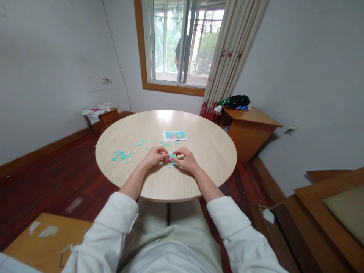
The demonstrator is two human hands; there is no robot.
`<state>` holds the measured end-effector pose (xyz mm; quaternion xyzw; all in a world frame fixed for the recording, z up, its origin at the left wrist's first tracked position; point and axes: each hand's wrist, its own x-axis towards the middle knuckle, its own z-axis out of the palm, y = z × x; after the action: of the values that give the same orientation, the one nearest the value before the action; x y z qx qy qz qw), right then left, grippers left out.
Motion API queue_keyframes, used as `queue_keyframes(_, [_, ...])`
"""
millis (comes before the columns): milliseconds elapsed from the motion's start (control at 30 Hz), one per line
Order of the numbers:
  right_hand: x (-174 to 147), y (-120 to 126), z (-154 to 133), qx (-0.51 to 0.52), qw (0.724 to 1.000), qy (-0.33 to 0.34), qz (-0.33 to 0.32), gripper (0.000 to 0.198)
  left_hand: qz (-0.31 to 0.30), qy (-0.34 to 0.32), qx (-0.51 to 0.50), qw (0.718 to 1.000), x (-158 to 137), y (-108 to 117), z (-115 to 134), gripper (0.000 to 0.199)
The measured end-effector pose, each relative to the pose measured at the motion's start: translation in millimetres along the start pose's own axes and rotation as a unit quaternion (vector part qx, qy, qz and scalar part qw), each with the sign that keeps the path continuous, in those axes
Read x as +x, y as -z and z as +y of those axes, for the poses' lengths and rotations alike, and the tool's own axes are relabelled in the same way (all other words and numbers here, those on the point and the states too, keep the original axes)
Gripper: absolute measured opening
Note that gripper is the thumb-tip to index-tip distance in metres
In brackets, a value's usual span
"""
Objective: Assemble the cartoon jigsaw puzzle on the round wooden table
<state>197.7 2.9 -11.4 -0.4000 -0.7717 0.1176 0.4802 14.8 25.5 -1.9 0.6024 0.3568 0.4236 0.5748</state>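
A partly assembled jigsaw puzzle [171, 164] with a colourful picture lies flat near the front of the round table. At its left side, my left hand [156, 157] has thumb and fingers pinched together; whatever is between them is too small to make out. My right hand [187, 159] arches over the puzzle's right side, its thumb and index finger apart and touching the pieces. Both hands hide part of the puzzle. Loose turquoise puzzle pieces [121, 156] form a pile on the left, some with pale sides up.
Beyond my hands lies a printed reference picture [175, 135] on the round table [204, 132]. More loose pieces [141, 143] are scattered behind my left hand. A wooden cabinet [247, 132] bearing dark cloths stands at right, a curtained window [176, 45] ahead.
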Motion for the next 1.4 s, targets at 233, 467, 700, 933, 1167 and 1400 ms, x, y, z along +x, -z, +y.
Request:
queue_keyframes(233, [-0.3,-0.6,-1.4,-0.062,0.998,0.032,-0.009,0.008,0.007,0.002,0.001,1.0,0.5,-1.0,-0.6,0.028])
queue_keyframes(467, [0.3,-2.1,1.4,-0.103,0.994,0.037,-0.029,0.01,0.012,0.004,-0.001,1.0,-0.3,-1.1,1.9,0.029])
queue_keyframes(700, [0.9,-2.9,3.3,-0.125,0.991,0.035,-0.029,0.012,0.021,0.001,-0.003,1.0,-0.4,-0.5,2.2,0.03])
queue_keyframes(933, [-0.5,-1.8,-6.3,-0.127,0.99,0.052,-0.024,0.01,0.025,0.001,-0.016,1.0,1.7,1.3,-1.7,0.031])
queue_keyframes(1167, [-0.7,-2.6,-5.6,-0.134,0.989,0.047,-0.031,0.01,0.015,0.003,-0.03,0.999,1.2,1.6,-0.8,0.033])
queue_keyframes(1400, [-1.5,-3.2,-5.5,-0.115,0.992,0.052,-0.022,0.012,0.016,0.009,-0.048,0.999,-0.2,0.9,2.0,0.033])
